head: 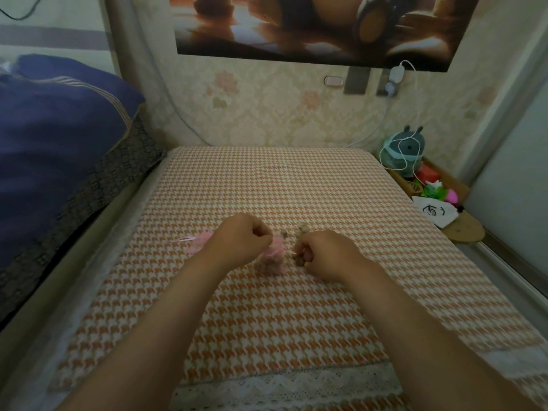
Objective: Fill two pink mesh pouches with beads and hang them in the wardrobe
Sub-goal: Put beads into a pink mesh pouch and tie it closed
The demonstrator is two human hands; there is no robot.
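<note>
- In front of you lies a flat surface covered by an orange-and-white houndstooth cloth (296,188) with a lace trim along its near edge. Behind it are a wall with floral wallpaper (267,114) and a dark poster (296,25).
- Blue bedding (59,129) is heaped to your left. At the far right, a grey-green plush toy (404,149) sits with a white cable (415,99) looped over it. Nearer you on that side lies a small white bag (434,213) with a drawing on it.
- Your left hand (240,237) is curled, its fingertips pinching the top of a pink mesh pouch (274,255). The pouch stands on the cloth between your two hands, and brownish shapes show through its lower part.
- Your right hand (324,255) is curled just beside that pouch and grips several brown beads at its fingertips.
- A small pile of loose beads (302,227) rests on the cloth just beyond your right hand.
- The second pink pouch (198,242) lies flat on the cloth on the left of your left hand, partly hidden by it.
</note>
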